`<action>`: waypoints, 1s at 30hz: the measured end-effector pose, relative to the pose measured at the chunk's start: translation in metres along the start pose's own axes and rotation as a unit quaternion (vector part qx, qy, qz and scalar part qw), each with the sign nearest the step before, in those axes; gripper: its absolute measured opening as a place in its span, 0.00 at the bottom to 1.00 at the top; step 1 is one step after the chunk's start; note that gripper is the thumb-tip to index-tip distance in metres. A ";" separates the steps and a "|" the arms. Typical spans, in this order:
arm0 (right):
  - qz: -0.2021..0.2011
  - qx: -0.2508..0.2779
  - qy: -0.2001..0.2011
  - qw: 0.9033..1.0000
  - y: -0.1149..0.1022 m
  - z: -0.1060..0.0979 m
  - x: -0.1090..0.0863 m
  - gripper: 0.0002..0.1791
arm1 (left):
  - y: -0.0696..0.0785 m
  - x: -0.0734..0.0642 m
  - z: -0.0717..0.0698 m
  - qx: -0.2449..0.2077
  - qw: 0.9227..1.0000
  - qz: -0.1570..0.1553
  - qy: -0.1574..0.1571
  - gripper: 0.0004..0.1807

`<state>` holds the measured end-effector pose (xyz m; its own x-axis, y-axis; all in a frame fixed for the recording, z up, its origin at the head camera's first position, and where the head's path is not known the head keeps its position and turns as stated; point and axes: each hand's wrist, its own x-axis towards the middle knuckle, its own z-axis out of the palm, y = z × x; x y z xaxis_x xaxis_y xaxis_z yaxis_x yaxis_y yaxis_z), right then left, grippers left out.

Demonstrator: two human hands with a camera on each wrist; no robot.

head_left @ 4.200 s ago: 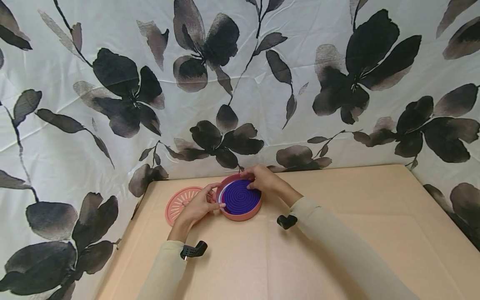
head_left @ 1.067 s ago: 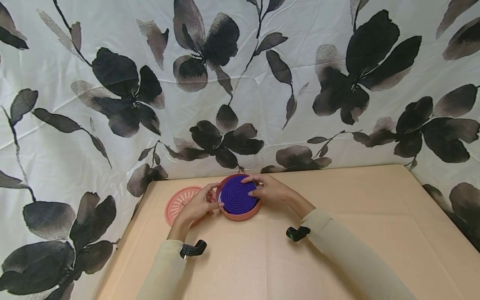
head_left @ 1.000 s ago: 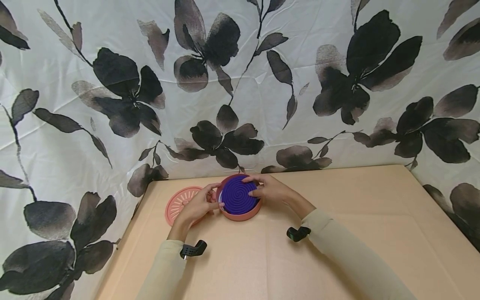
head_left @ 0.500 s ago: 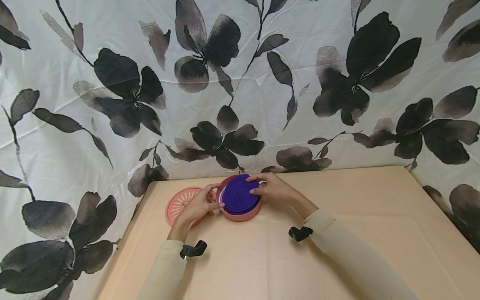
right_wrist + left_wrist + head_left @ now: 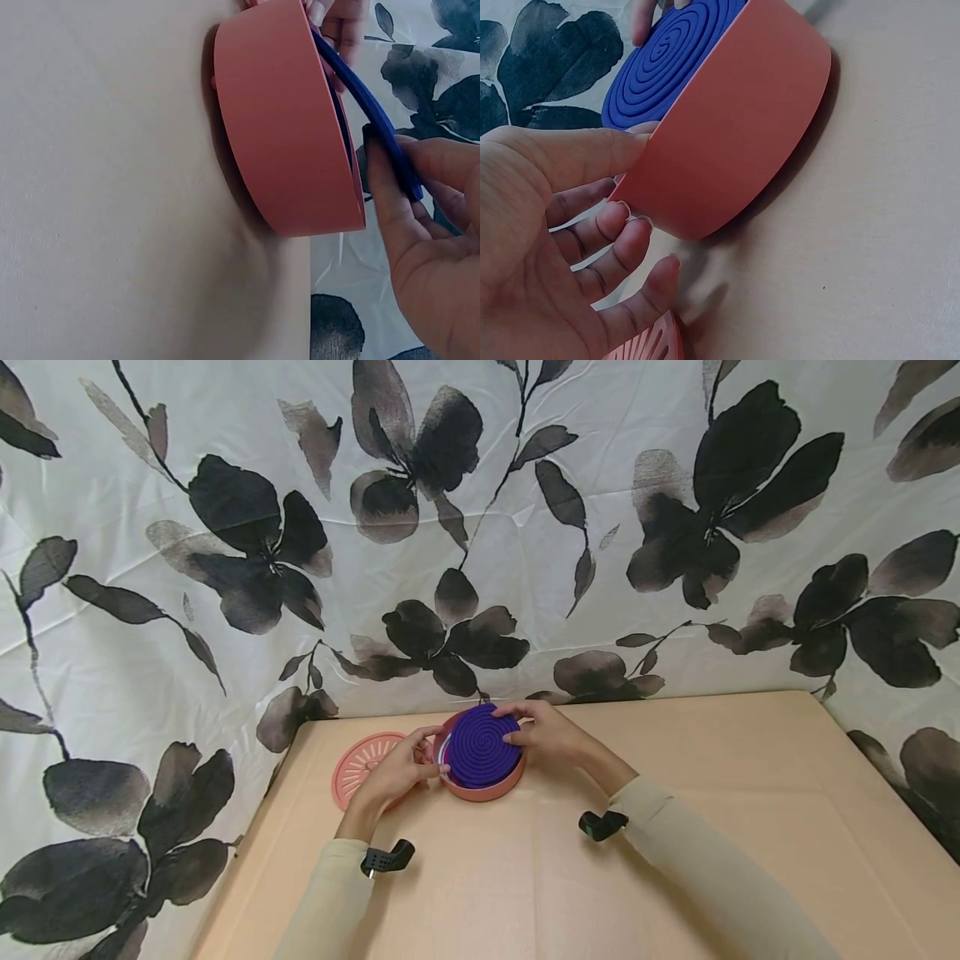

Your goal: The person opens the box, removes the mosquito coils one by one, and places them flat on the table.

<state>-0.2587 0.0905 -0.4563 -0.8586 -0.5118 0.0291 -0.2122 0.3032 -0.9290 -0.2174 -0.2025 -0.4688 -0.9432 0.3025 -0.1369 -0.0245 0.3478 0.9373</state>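
Note:
A blue-purple spiral mosquito coil (image 5: 480, 747) sits tilted over a round pink holder (image 5: 483, 794), its right and far side raised above the rim. My right hand (image 5: 543, 732) pinches the coil's right edge between thumb and fingers; in the right wrist view the coil (image 5: 373, 112) slants out of the holder (image 5: 285, 127). With my left hand (image 5: 400, 770) I grip the holder's left rim. The left wrist view shows that thumb (image 5: 585, 157) at the rim, close to the coil (image 5: 667, 60), with fingers outside. The coil partly hides the holder's inside.
A pink slotted round lid (image 5: 360, 772) lies left of the holder, partly behind my left hand. The light tan table (image 5: 675, 777) ends at a white floral cloth (image 5: 480, 527) just behind the holder.
My right hand has moved from the holder's far rim to the coil's right edge. The coil has risen on the right and far side. My left hand stays on the holder.

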 end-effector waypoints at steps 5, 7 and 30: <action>-0.004 0.007 0.003 1.000 0.000 -0.001 0.001 0.22 | 0.000 -0.001 -0.001 -0.005 1.000 0.002 0.000 0.41; -0.005 0.017 0.005 1.000 -0.001 -0.001 0.000 0.22 | -0.004 0.000 -0.002 -0.004 1.000 0.004 0.003 0.41; -0.010 0.084 0.041 0.996 0.003 -0.011 -0.010 0.23 | -0.015 0.002 -0.003 -0.001 1.000 0.019 0.011 0.40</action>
<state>-0.2559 0.1052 -0.4556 -0.8916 -0.4471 0.0719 -0.1547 0.1515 -0.9763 -0.2196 -0.2101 -0.4825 -0.9508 0.2954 -0.0933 0.0113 0.3340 0.9425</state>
